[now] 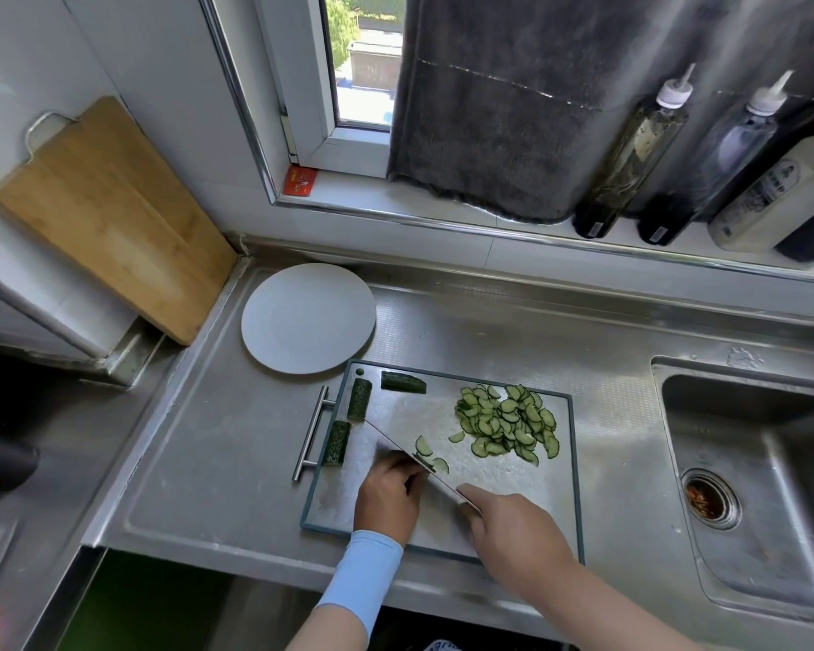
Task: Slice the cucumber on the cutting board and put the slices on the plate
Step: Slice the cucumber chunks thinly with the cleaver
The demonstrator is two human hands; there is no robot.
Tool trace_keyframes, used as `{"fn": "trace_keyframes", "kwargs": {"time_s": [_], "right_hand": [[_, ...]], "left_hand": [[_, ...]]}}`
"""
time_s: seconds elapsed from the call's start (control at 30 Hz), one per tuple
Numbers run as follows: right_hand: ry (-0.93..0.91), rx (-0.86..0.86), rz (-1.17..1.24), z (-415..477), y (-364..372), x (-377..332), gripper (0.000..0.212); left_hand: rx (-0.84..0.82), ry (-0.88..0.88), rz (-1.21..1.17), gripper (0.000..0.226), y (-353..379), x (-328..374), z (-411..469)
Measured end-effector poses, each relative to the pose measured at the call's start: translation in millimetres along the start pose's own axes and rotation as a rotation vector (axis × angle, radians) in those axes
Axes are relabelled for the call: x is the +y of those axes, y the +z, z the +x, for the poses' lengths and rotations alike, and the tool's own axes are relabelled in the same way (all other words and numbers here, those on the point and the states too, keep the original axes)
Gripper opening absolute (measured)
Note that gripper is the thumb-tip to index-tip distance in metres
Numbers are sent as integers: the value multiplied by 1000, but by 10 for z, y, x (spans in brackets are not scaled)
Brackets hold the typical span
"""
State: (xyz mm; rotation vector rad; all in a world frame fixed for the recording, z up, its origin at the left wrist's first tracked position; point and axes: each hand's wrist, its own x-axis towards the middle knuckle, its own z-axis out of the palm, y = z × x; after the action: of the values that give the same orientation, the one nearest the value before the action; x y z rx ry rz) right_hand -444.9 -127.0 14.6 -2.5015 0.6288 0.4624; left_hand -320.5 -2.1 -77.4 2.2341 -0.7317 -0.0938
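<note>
Right hand [513, 523] grasps knife [410, 455]; left hand [388, 495] curled round cucumber stub [423, 459], knuckles against blade; risk: short stub may slip, so blade could nick that hand.

The cutting board [513, 500] lies at lower centre on the counter [217, 462], with the plate [308, 318] just beyond its upper-left corner. Cucumber slices [508, 424] are heaped on the board's right half, and three cucumber pieces [359, 399] lie along its left edge. The knife [395, 446] runs diagonally across the board, with the left hand [386, 500] just left of it and the right hand [513, 533] at its lower end. The sink [748, 462] sits at the right of the frame.
</note>
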Motion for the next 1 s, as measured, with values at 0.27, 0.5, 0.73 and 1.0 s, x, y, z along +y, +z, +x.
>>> {"fn": "trace_keyframes", "kwargs": {"time_s": [0.27, 0.5, 0.73, 1.0], "right_hand": [[12, 2, -21, -119, -15, 134, 9], [59, -48, 39, -11, -3, 88, 12], [55, -69, 67, 202, 0, -91, 17], [31, -62, 46, 183, -17, -115, 13]], "left_hand": [[-14, 5, 4, 22, 6, -21, -16], [-11, -5, -10, 21, 41, -67, -15], [23, 14, -11, 24, 83, -90, -45], [22, 3, -5, 22, 69, -89, -41]]}}
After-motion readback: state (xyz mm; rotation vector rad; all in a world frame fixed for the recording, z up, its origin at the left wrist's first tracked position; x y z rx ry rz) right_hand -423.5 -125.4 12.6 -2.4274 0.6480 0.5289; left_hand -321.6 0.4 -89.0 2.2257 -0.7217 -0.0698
